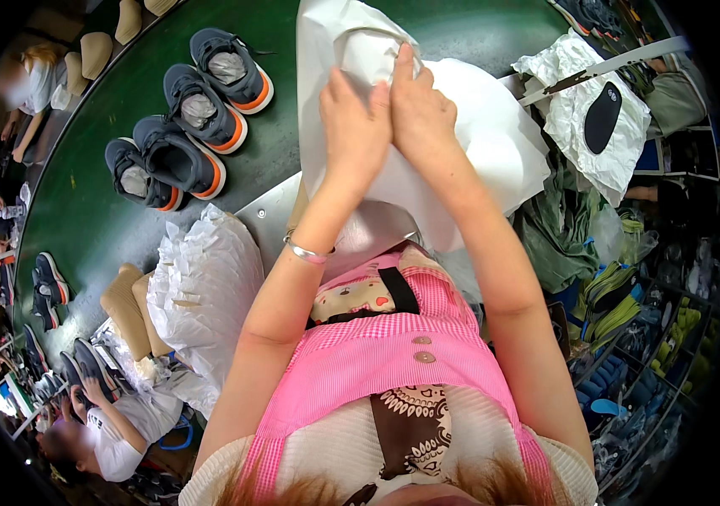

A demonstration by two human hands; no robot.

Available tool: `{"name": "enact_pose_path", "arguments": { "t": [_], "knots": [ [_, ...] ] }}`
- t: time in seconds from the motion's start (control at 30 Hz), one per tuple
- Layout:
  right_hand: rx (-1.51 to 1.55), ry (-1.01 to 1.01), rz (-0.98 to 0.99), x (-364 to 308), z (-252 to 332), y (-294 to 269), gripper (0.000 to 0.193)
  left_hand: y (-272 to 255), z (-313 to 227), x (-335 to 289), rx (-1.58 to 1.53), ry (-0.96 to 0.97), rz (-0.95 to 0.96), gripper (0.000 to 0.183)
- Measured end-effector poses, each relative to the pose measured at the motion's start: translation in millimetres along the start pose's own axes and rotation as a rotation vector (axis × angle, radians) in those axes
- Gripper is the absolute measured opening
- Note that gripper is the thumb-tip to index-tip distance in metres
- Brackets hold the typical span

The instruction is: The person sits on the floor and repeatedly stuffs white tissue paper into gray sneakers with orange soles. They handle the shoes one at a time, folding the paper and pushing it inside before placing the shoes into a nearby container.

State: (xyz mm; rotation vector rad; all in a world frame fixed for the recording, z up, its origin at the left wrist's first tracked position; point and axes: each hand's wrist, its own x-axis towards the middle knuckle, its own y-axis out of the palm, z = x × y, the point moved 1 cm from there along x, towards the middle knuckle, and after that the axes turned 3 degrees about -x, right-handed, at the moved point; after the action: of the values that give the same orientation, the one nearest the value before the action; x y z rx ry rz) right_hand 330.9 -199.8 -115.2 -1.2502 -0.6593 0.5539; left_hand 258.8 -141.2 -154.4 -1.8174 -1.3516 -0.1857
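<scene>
A large sheet of white wrapping paper [486,126] hangs in front of me, partly over the table's near edge. My left hand [355,126] and my right hand [421,110] are close together at its upper part, with fingers closed on the bunched paper. Left of them, several dark grey sneakers [204,110] with orange-and-white soles stand in a row. Crumpled paper fills the openings of some; one sneaker [176,158] shows a dark, unstuffed opening. Whatever lies beneath the sheet is hidden.
The green conveyor table [81,160] curves along the left. A stack of white paper [208,274] sits by my left elbow. On crumpled paper at right lies a black insole [603,118], under a metal bar [604,69]. Shelves with bagged parts [621,371] stand lower right. Other people work at left.
</scene>
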Motion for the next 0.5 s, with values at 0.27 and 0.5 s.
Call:
{"name": "enact_pose_path", "arguments": {
  "t": [0.27,0.5],
  "knots": [
    [0.782,-0.270,0.262,-54.5,-3.4,-31.2,0.066,-27.3,22.0,19.3,-1.144,-0.854,0.137,0.036],
    [0.944,-0.115,0.007,-32.8,-8.3,24.3,0.061,-55.1,-11.5,-15.3,-1.146,-1.154,0.316,0.039]
  ]
}}
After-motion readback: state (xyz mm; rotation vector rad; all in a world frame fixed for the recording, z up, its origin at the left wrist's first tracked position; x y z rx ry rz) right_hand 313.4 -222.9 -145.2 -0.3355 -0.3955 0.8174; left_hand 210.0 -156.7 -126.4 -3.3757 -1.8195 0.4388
